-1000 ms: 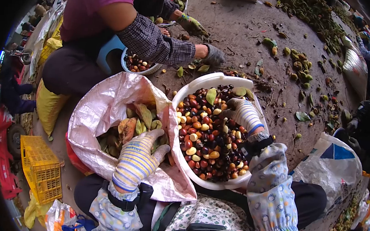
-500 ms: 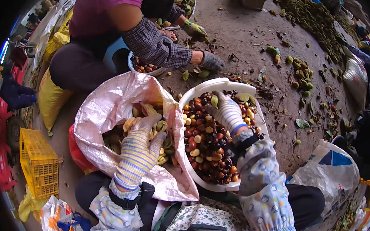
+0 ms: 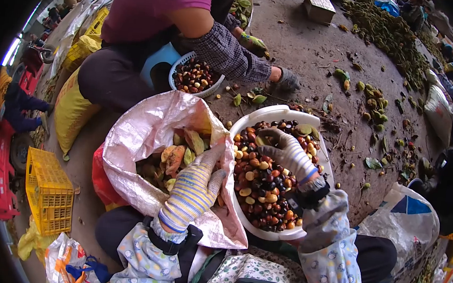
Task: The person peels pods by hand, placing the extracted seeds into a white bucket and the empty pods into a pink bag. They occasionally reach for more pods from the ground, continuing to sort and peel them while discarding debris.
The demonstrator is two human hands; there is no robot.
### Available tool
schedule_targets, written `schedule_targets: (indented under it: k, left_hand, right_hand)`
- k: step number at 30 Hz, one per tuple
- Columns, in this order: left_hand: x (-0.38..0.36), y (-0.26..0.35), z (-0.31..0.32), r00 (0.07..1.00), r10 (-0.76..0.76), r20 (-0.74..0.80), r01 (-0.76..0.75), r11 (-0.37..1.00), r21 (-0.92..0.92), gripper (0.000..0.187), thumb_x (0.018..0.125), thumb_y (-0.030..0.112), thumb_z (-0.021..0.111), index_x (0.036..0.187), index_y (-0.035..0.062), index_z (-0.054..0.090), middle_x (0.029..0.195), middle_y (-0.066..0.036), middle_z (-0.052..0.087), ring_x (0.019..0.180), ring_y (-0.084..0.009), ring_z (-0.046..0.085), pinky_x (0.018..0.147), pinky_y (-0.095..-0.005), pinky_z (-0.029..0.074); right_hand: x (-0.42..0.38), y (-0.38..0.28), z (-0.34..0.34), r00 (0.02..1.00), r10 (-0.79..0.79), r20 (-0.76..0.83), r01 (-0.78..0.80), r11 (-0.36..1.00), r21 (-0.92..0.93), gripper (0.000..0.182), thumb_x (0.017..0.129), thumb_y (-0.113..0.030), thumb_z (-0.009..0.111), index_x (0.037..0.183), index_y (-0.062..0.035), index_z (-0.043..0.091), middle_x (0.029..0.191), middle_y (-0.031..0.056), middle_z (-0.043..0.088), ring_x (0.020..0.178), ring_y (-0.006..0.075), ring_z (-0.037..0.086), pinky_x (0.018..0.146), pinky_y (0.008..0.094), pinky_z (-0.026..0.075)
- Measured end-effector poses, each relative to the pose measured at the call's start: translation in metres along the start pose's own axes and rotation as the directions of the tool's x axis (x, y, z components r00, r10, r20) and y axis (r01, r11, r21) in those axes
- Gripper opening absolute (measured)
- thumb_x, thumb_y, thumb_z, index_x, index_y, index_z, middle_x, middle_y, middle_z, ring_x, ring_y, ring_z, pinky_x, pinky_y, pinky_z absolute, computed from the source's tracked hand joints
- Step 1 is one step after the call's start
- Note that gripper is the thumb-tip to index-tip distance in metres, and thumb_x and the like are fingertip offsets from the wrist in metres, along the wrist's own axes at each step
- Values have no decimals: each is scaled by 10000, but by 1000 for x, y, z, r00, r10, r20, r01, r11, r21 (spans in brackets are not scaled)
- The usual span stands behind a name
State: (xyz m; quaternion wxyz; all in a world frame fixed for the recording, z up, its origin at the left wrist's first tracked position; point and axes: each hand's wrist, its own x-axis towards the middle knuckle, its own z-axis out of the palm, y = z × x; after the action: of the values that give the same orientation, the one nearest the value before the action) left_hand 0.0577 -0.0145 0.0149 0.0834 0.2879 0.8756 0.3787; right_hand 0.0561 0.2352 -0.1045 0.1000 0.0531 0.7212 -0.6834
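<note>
My left hand (image 3: 194, 186), in a striped glove, is over the mouth of a pinkish-white woven sack (image 3: 131, 119). Its fingers are stretched out and the thumb stands apart. Green and brownish seed husks (image 3: 173, 158) lie inside the sack, close to the fingertips. My right hand (image 3: 290, 153), gloved alike, hovers over a white basin (image 3: 309, 234) full of brown, black and cream seeds (image 3: 258, 179). Its thumb and fingers curl round a small yellow-green husk piece (image 3: 261, 141). Another green husk (image 3: 305, 129) lies on the seeds behind that hand.
A co-worker in a purple shirt (image 3: 157, 6) sits opposite, one gloved hand (image 3: 288, 79) low over the ground. Beside them is a blue-rimmed basket (image 3: 209, 90) of seeds. A yellow crate (image 3: 50, 191) stands left, a white plastic sack (image 3: 400, 221) right. Husks (image 3: 375, 103) litter the ground.
The view has shifted, so most things sit further right and slightly lower. My left hand has drawn back toward the sack's right side, uncovering husks. My right fingers have curled round the husk piece.
</note>
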Motion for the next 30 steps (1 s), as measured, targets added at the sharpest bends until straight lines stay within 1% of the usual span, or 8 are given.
schedule_targets:
  k: [2,6,8,11,15,20,26,30]
  left_hand:
    - [1,7,-1,997,54,49,-51,997,-64,540,869,115,526,1365,32,329,1300,-230,448,1177,-385,462,964,-405,401]
    - [-1,12,10,976,141,169,-114,980,-161,547,870,37,510,1384,24,321,1303,-193,478,1195,-308,482,1003,-339,355]
    - [-1,19,9,939,46,341,74,941,-329,536,867,29,515,1374,14,340,1288,-195,489,1185,-297,491,1004,-334,355]
    - [-4,14,20,951,-46,304,212,815,-539,542,852,72,611,1342,4,391,1209,-148,548,1103,-193,521,942,-291,411]
    - [-1,12,30,974,-130,188,215,797,-565,591,783,93,715,1294,-7,437,1073,-80,604,956,-127,566,841,-257,471]
    - [-8,-6,46,975,-56,214,176,784,-595,528,834,26,628,1308,-2,398,1125,-84,564,1005,-141,555,877,-268,455]
    - [-17,9,46,985,-65,162,127,905,-405,483,915,48,478,1368,-1,318,1187,-105,529,1098,-174,505,926,-291,415]
    - [-15,9,49,988,-53,147,129,810,-572,463,933,79,457,1367,-6,320,1168,-79,527,974,-102,522,855,-241,441]
  right_hand:
    - [-29,-48,7,971,3,240,-68,961,266,422,790,-29,682,1191,-12,554,1071,47,640,991,112,566,864,267,472]
    - [-64,-103,17,872,53,486,-178,960,214,415,781,-47,702,1175,-9,575,1036,40,649,933,106,591,830,245,488]
    - [-68,-98,17,882,24,470,-149,962,229,379,801,-72,689,1158,-9,580,1001,30,654,859,92,603,745,226,506]
    - [-72,-100,18,967,46,252,-119,952,281,350,845,-169,657,1142,-9,566,904,14,653,706,49,585,570,178,468]
    - [-67,-79,46,999,37,18,-39,709,704,397,905,-308,575,1171,-18,528,903,6,608,713,51,562,619,186,464]
    - [-71,-90,75,994,-42,-100,73,943,326,354,900,-228,586,1132,31,522,958,61,613,816,99,559,698,236,472]
    - [-74,-76,85,967,-117,-224,185,932,312,320,926,-206,542,1156,13,506,941,37,593,798,79,531,702,219,455]
    - [-75,-75,82,967,-98,-234,189,894,407,354,915,-185,567,1199,15,503,984,33,583,865,81,528,754,216,448]
